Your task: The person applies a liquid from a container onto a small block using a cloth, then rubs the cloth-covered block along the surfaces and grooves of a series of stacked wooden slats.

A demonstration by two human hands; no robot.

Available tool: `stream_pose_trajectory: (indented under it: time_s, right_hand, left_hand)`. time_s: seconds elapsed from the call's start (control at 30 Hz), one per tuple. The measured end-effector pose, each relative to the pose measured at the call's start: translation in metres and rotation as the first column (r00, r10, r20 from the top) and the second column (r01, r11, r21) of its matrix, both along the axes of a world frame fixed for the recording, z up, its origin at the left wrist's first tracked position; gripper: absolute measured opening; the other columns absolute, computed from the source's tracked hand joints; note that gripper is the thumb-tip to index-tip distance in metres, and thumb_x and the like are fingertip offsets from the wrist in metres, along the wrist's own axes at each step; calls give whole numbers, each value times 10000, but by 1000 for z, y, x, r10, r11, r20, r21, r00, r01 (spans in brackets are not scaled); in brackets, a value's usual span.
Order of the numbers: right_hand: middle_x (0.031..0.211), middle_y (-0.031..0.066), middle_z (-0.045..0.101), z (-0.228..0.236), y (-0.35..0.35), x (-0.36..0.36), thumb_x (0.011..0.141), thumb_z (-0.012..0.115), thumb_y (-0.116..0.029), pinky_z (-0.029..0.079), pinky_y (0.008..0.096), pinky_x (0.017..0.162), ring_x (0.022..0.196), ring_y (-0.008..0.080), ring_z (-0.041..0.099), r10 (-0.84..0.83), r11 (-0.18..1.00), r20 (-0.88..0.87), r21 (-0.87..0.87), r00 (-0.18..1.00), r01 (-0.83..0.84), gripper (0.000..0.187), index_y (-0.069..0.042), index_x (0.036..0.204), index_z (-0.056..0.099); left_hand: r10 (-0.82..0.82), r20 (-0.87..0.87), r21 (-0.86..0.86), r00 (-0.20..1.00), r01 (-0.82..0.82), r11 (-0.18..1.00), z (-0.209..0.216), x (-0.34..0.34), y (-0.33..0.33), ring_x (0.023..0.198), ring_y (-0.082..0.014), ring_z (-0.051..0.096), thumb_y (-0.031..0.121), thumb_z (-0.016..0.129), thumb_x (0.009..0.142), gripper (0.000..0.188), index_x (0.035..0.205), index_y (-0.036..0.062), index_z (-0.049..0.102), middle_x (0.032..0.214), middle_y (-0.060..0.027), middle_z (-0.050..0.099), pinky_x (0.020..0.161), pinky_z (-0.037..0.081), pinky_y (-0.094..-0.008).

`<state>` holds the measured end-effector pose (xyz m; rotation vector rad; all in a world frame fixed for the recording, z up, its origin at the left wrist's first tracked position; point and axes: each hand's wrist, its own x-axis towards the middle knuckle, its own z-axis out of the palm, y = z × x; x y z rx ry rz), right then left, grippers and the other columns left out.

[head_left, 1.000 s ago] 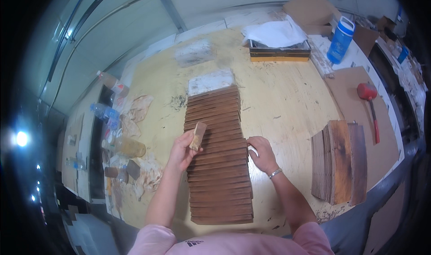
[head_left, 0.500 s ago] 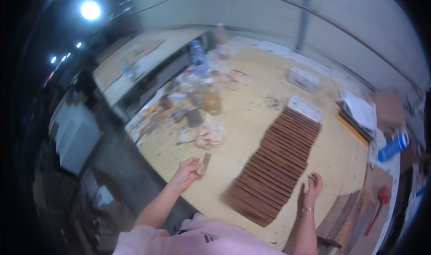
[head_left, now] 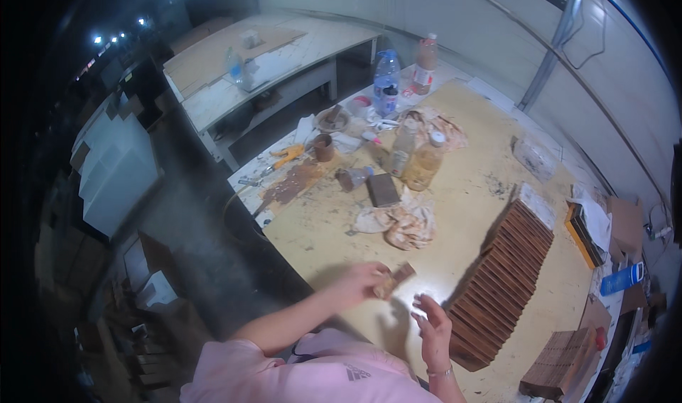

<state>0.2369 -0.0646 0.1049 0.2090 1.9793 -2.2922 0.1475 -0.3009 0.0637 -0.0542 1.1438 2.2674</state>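
Note:
My left hand (head_left: 364, 284) is closed on a small brown strip (head_left: 405, 272), held above the table's near edge. A paler tan part shows beside its fingers; whether it is wood or folded sandpaper is unclear. Close to the strip, my right hand (head_left: 434, 329) is raised with fingers apart, nothing visible in it. A long row of dark brown wooden slats (head_left: 506, 279) lies side by side to the right of that hand. Beyond my left hand lie a stained, crumpled cloth (head_left: 412, 227) and a dark rectangular block (head_left: 383, 190).
Bottles, including one of yellowish liquid (head_left: 426, 165), stand mid-table near a brown cup (head_left: 323, 148) and orange-handled tool (head_left: 288, 154). Stacked ribbed brown pieces (head_left: 558, 364) sit at right, with a blue container (head_left: 620, 280) beyond. A second table (head_left: 284, 62) stands at far left.
My view has turned left. My right hand has come from the far side of the slats to beside my left hand, which still holds the strip.

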Motion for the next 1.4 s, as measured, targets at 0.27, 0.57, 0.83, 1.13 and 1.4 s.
stream_pose_trajectory:
  time_s: [0.27, 0.57, 0.83, 1.13, 1.4]
  right_hand:
    - [1376, 171, 610, -32, -133, -67, 910, 728, -182, 486, 422, 1069, 1229, 265, 615, 263, 867, 168, -472, 950, -157, 456, 16, 1309, 632]
    - [1077, 180, 726, -17, -208, -109, 974, 593, -144, 639, 467, 835, 995, 287, 727, 277, 865, 279, -490, 920, -112, 271, 0, 1199, 640]
    - [1106, 192, 720, -20, -225, -142, 984, 564, -144, 657, 414, 759, 985, 272, 729, 373, 860, 337, -476, 864, -185, 307, -6, 1253, 616]
    - [1127, 186, 719, -36, -215, -160, 983, 562, -140, 649, 419, 785, 1004, 258, 724, 393, 875, 391, -436, 833, -208, 330, -7, 1281, 613]
    - [1144, 161, 721, -42, -211, -160, 944, 601, -168, 634, 435, 820, 1032, 266, 722, 381, 863, 421, -480, 823, -155, 357, -14, 1264, 634]
  left_hand:
    - [-54, 241, -5, 969, 57, 998, -3, 0, -96, 917, -178, 677, 161, 698, 973, 287, 1216, 22, 634, 1080, -85, 670, 790, 550, -325]
    - [-52, -661, -738, 749, -661, -140, -48, -67, -303, 893, -318, 664, 140, 769, 851, 245, 1063, 105, 650, 1021, -88, 634, 752, 541, -448]
    - [-76, -555, -829, 828, -558, -27, -55, -64, -326, 949, -365, 662, 97, 763, 842, 226, 1030, 87, 639, 1060, -111, 608, 762, 536, -464]
    - [-105, -570, -816, 815, -545, 191, -17, -68, -335, 957, -368, 658, -60, 713, 810, 336, 1119, 66, 674, 1073, -140, 628, 792, 538, -419]
    - [-120, -699, -715, 705, -690, 111, -22, -92, -356, 678, -310, 647, -36, 676, 889, 118, 1004, -8, 677, 832, -140, 658, 625, 510, -376]
